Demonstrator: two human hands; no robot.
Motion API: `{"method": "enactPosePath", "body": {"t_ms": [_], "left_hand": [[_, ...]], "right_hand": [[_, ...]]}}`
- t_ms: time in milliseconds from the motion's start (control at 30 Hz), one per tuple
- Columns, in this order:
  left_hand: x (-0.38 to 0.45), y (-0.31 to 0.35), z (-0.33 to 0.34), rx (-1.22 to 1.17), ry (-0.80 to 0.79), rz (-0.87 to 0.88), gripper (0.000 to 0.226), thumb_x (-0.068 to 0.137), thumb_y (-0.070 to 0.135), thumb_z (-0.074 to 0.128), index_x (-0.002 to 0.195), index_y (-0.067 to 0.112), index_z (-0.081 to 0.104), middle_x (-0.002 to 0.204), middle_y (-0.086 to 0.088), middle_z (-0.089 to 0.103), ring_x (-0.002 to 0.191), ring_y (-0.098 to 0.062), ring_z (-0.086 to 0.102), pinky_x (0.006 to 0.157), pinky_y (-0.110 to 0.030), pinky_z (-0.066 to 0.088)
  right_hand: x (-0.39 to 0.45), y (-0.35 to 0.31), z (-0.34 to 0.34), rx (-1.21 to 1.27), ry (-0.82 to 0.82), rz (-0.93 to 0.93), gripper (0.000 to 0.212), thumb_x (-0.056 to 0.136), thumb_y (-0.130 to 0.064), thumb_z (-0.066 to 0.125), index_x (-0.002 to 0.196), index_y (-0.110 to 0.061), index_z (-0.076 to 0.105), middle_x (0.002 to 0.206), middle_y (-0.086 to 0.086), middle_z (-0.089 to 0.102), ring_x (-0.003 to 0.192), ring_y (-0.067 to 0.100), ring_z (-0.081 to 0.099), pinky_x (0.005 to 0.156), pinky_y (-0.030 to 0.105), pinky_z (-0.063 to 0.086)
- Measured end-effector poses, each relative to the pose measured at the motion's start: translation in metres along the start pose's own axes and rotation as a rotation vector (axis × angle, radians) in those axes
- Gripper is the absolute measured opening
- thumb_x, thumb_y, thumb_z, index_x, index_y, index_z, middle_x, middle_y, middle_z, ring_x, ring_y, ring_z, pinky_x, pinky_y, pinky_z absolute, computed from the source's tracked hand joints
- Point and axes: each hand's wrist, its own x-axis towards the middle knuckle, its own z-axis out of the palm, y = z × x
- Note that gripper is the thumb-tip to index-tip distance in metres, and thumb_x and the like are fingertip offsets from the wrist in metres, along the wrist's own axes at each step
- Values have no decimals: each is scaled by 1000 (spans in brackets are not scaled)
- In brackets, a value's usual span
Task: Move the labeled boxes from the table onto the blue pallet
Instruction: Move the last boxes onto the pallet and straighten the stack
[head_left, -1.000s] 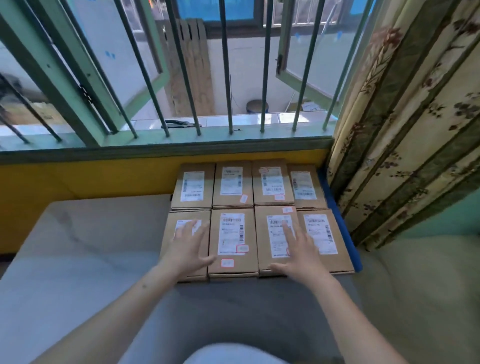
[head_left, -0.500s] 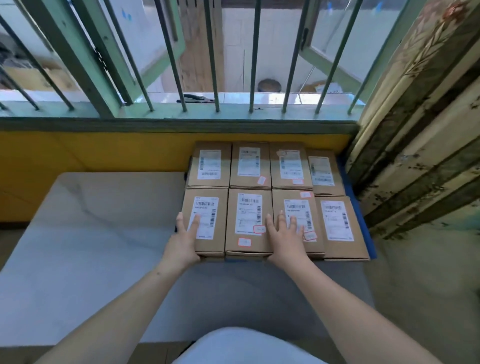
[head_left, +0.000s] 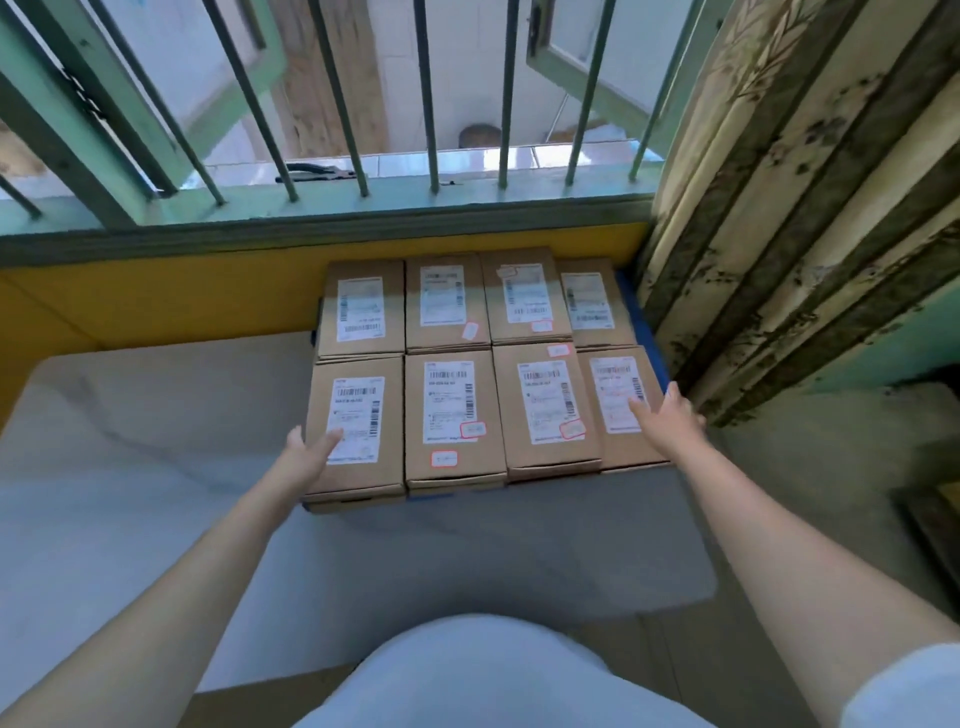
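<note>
Several brown cardboard boxes (head_left: 457, 410) with white barcode labels lie flat in two rows, packed side by side on the blue pallet (head_left: 640, 322), of which only thin edges show. My left hand (head_left: 309, 460) rests with fingers apart against the left side of the near-left box (head_left: 358, 426), thumb on its top. My right hand (head_left: 670, 423) lies flat, fingers spread, on the right edge of the near-right box (head_left: 621, 402). Neither hand holds anything.
A grey marble-patterned table (head_left: 156, 467) carries the pallet at its far right corner. A yellow wall (head_left: 171, 291) and a barred green window (head_left: 332, 104) stand behind. A patterned curtain (head_left: 795, 197) hangs close on the right. Black pliers (head_left: 317, 174) lie on the sill.
Both hands have moved apart from the middle boxes to the outer sides of the near row. The view has shifted closer and lower.
</note>
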Motion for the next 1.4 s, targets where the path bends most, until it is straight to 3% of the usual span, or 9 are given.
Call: {"method": "enactPosePath", "body": {"t_ms": [133,233,367,533,700,833,1067,1200,1400], "left_hand": [[8,2,10,-24,76,-38,64,92,47,53,142,11,34,132,-10,55,107,-30,57,80,-37,49],[10,7,13,-6,91,-56,66,89,49,55,139,11,37,131,-11,56,113,-32,57,97,-45,47],[5,13,18,128,83,-58,72,88,52,55,144,14,31,139,-11,48,122,-32,50,101,-44,43],[13,24,8,113,48,-126,90,79,62,57,149,18,22,141,-9,48,120,-35,52,98,-52,47],[42,40,-8,-23,131,-164,107,67,69,52,151,15,18,145,-13,45,123,-35,53,98,-49,48],[56,69,-11,55,240,-28,78,89,53,49,152,15,21,154,-13,35,136,-36,38,108,-46,35],[87,93,-14,77,167,-14,79,92,53,48,154,16,17,159,-9,26,142,-33,31,113,-48,28],[105,91,-11,42,58,-70,95,72,72,51,148,18,32,147,-6,46,128,-31,50,105,-50,42],[97,99,9,18,141,-43,70,80,58,51,133,13,46,122,-7,60,105,-28,61,92,-45,51]], "right_hand": [[14,19,-2,198,-85,164,79,95,-48,52,151,1,23,154,22,32,139,38,37,111,43,35],[17,11,-1,220,-70,127,67,95,-41,52,143,4,39,145,22,45,130,37,47,105,39,40],[16,1,4,94,-48,76,57,94,-44,49,124,4,56,124,22,60,112,39,56,90,37,45],[33,-10,-5,17,-98,110,68,97,-49,41,142,2,43,141,22,49,126,39,48,95,36,41],[54,-51,-7,-56,60,-26,60,97,-46,42,139,-4,43,138,22,44,123,42,46,99,44,43],[77,-83,3,12,100,-133,53,91,-49,43,126,-10,53,127,17,51,109,37,54,94,51,50],[119,-120,-1,30,68,126,68,94,-44,51,146,-5,32,142,22,42,129,39,41,95,47,45],[131,-114,2,114,30,154,52,96,-41,52,131,-3,50,112,17,59,94,30,59,69,35,44],[133,-113,6,23,75,97,62,88,-48,54,131,-5,50,119,19,61,95,33,61,71,36,48]]}}
